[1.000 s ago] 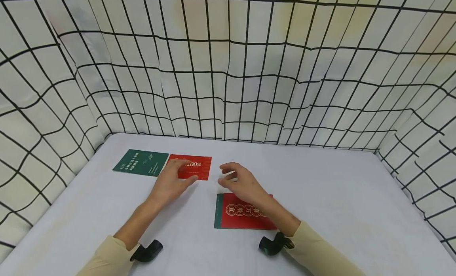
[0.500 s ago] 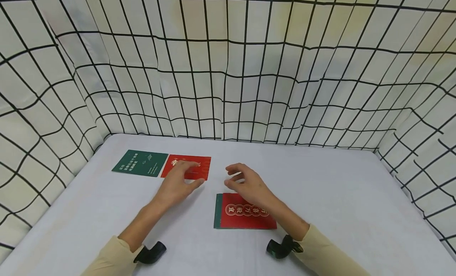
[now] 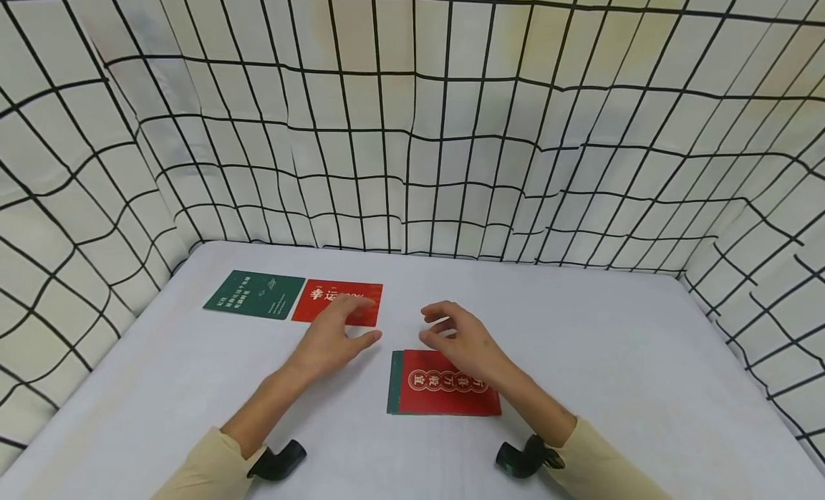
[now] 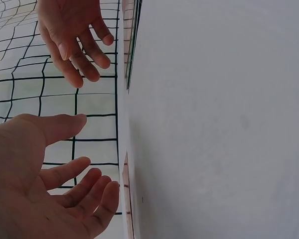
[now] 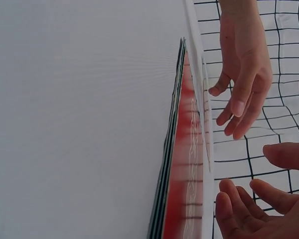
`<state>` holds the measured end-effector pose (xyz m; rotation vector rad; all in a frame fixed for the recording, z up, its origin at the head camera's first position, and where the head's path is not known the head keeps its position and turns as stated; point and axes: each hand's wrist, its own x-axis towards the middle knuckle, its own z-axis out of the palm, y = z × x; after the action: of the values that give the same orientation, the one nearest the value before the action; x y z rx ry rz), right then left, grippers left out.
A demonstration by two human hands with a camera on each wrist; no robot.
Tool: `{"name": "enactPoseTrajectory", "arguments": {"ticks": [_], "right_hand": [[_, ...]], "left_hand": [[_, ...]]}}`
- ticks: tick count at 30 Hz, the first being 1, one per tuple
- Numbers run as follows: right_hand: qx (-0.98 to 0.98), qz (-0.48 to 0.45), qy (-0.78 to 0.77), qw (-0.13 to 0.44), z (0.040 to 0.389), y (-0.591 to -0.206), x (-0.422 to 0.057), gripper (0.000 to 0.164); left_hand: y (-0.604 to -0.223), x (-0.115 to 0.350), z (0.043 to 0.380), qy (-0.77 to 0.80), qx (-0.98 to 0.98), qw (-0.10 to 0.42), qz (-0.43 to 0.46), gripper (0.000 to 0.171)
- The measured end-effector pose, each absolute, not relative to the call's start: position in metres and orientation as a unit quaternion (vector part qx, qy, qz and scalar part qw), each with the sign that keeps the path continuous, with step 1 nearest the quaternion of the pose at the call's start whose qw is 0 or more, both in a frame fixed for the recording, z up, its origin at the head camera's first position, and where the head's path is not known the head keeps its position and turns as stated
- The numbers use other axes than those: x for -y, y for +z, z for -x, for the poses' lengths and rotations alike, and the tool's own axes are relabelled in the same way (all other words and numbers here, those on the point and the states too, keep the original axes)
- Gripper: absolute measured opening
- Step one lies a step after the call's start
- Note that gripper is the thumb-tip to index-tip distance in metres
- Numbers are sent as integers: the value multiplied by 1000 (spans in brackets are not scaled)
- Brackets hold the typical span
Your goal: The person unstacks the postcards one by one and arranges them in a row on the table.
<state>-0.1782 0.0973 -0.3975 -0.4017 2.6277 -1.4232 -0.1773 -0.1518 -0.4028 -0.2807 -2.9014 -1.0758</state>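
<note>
- Your left hand [image 3: 330,339] grips nothing: its fingers are spread and loosely bent, thumb apart, held above the table.
- Your right hand [image 3: 469,346] is free of any object too, fingers gently curved and parted from the thumb; it faces your left hand across a gap.
- The red card [image 3: 316,306] lies flat on the far left part of the table, and from the head view your left fingers cover part of its pale writing.
- Just beside it, on its left, lies the green card [image 3: 258,296], with white writing that faces up in full view.
- The stack of cards [image 3: 438,385] lies nearer to you, on the near side of your right hand; a red one with ringed characters is on top, and a green strip shows along its left edge.
- Your right hand and forearm hide the far right corner of that stack from the head view; the right wrist view shows several layered edges.
- The white table [image 3: 612,342] carries all the cards.
- A black net [image 3: 415,74] over pale walls bounds the far side and both ends of the table.
- A dark device sits at each cuff: the left one [image 3: 278,460] is well apart from the cards, the right one [image 3: 522,458] near the stack's near right corner.
- Beige sleeves [image 3: 599,460] cover your forearms up to those devices.
</note>
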Motion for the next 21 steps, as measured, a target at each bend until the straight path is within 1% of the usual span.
{"name": "enactPoseTrajectory", "arguments": {"ticks": [14,21], "right_hand": [[-874,136,-464,52,173,-396,-108,42],[-876,140,-459,54,171,-396,-112,40]], "left_hand": [[-404,142,174,-355,929,-2,106,64],[-405,137,173,-364,923,-8,128,59]]}}
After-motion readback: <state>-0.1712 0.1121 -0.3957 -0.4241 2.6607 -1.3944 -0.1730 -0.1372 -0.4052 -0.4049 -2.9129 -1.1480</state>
